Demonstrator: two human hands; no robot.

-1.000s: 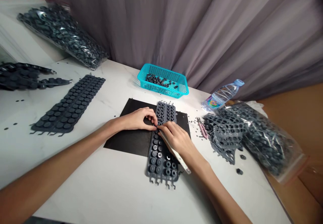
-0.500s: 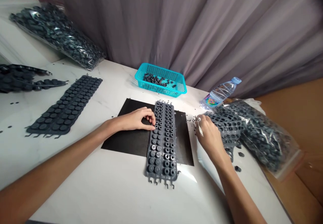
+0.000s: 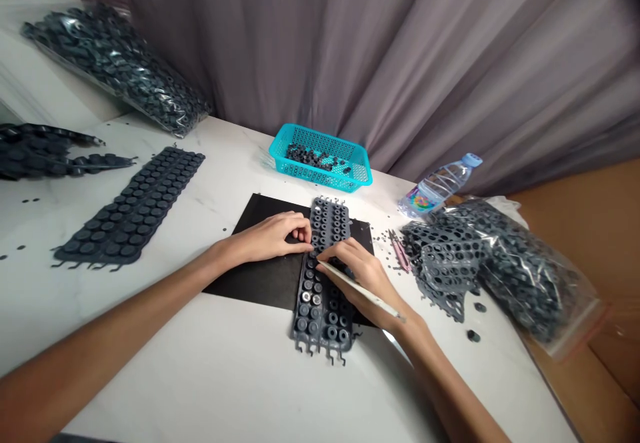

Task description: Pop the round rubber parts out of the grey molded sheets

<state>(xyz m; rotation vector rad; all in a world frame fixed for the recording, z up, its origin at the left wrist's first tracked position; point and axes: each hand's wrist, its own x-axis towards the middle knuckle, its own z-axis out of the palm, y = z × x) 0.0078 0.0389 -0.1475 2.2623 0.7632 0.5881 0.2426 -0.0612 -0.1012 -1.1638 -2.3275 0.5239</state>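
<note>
At far left, a bag of dark pieces [image 3: 117,70] leaned behind a studded sheet [image 3: 133,210] on the white table. The left hand [image 3: 277,235] rested over the black mat [image 3: 250,286], its fingers curled at the left edge of the rubber strip [image 3: 307,290]; whether they pinched anything could not be told. The strip lay lengthwise across the mat, below the turquoise basket [image 3: 320,176]. Above it, the right hand [image 3: 371,268] pinched a slim white tool [image 3: 357,288], tip at the studs. Pink snips [image 3: 401,254] lay farther right, beside perforated sheets [image 3: 453,266].
</note>
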